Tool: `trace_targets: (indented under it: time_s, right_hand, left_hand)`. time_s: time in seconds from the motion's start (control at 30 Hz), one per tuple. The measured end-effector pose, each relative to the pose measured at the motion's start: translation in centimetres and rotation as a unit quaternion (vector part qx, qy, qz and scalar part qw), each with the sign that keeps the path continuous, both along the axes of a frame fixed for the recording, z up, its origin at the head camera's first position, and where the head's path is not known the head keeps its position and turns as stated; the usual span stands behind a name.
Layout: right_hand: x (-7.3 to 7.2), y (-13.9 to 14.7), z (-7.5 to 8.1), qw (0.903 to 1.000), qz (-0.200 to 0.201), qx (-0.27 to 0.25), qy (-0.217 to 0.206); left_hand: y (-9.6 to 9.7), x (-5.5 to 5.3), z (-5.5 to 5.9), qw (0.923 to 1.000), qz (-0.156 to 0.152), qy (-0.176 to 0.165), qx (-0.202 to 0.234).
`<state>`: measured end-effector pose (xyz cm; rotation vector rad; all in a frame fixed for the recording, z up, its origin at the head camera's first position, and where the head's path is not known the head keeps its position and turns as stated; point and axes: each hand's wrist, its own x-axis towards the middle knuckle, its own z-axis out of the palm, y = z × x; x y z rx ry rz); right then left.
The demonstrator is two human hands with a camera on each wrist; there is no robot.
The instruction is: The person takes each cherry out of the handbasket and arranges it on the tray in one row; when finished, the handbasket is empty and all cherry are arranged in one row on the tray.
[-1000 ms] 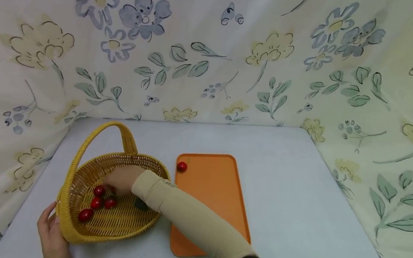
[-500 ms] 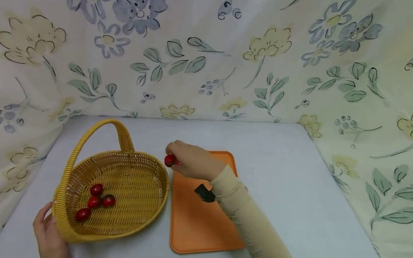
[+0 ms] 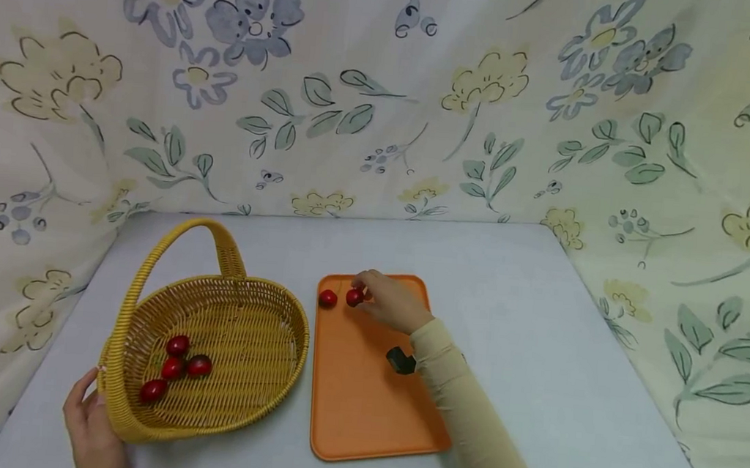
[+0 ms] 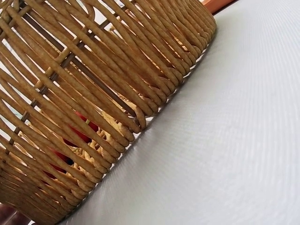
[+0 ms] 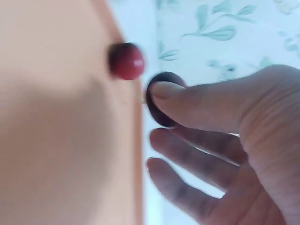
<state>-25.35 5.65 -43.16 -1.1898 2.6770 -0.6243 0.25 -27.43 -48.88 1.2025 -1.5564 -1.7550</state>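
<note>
My right hand pinches a cherry between thumb and fingers over the far end of the orange tray. In the right wrist view the thumb lies across this dark red cherry. Another cherry sits in the tray's far left corner, just left of the held one. My left hand holds the left side of the yellow wicker basket, its fingers at the outer wall by the handle. Several cherries lie in the basket's left part; the left wrist view shows red through the weave.
The basket's tall arched handle rises on its left side. Basket and tray stand side by side on a white table. A flower-patterned cloth hangs behind and at the sides.
My right hand has come out of the basket with a cherry and moved right, over the tray beside the other cherry. The left hand has stayed at the basket.
</note>
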Motion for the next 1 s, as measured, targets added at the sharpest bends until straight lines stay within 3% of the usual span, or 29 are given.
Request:
trace_targets:
  time_s: [0.1,0.23,0.47,0.67,1.0]
  right_hand:
    - [-0.6,-0.3,-1.7,0.9999,-0.015,-0.004,0.003]
    - [-0.8,-0.6,-2.7,0.9995,-0.018,-0.024,-0.013]
    - [-1.1,-0.9,-3.3,0.9986,-0.029,-0.017,-0.041]
    - [-1.1,-1.2,-3.5,0.9985,-0.033,-0.007,-0.043]
    - [-1.2,-1.3,-3.3,0.999,-0.02,-0.001,-0.041]
  left_hand:
    - [0.0,0.0,-0.2,1.0,-0.003,-0.004,-0.005]
    - [-0.2,0.0,-0.4,0.9996,-0.007,-0.028,-0.006]
    - [0.0,0.0,-0.1,0.9993,-0.005,-0.036,-0.01]
    - [-0.3,0.1,-0.7,0.9994,-0.007,-0.029,-0.019]
    - [-0.2,0.0,-0.4,0.9995,-0.007,-0.031,-0.008]
